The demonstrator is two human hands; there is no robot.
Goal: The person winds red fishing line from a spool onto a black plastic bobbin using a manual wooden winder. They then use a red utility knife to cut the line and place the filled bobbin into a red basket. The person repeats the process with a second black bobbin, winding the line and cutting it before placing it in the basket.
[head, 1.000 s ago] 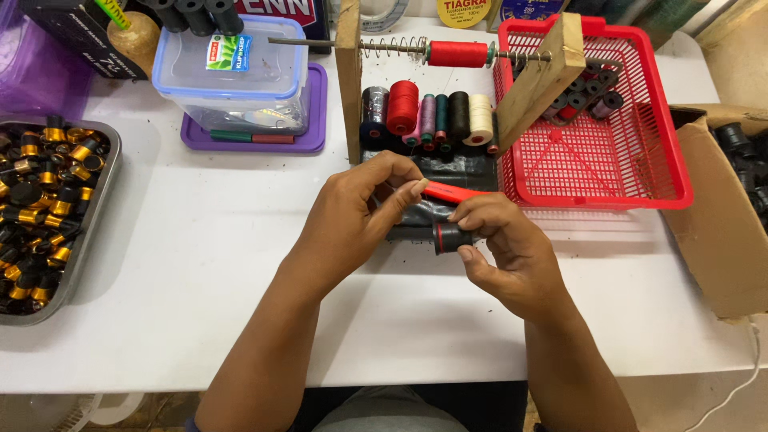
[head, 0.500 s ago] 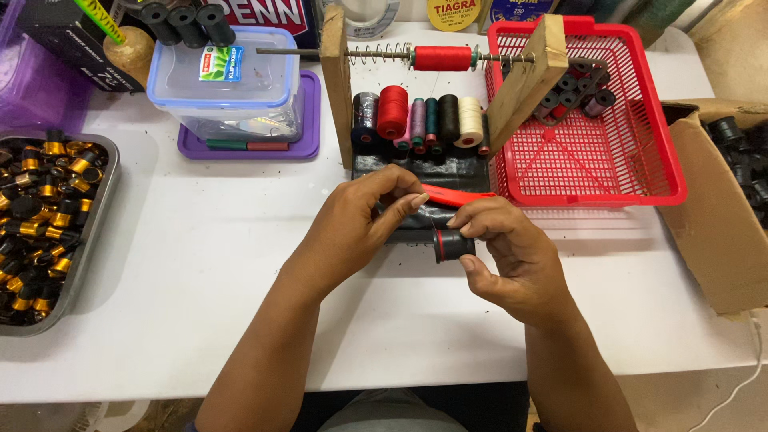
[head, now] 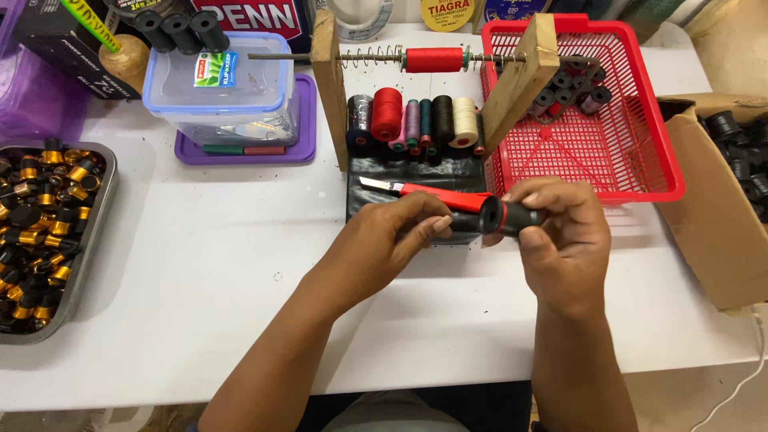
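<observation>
The metal tray [head: 96, 240] of black-and-gold parts and the cardboard box [head: 712, 232] run off the frame edges. The right hand [head: 560, 240] curls around a black cylinder [head: 506, 216] above the white table [head: 200, 264], mostly hiding it. The left hand [head: 396, 240] pinches its near end; what it grips is unclear.

Your white table [head: 200, 264] carries a metal tray [head: 94, 232] at left, a purple lid [head: 308, 120] under a clear box upper left, a black mat [head: 448, 172] centre, red basket [head: 632, 172] upper right, cardboard box [head: 712, 232] far right.
</observation>
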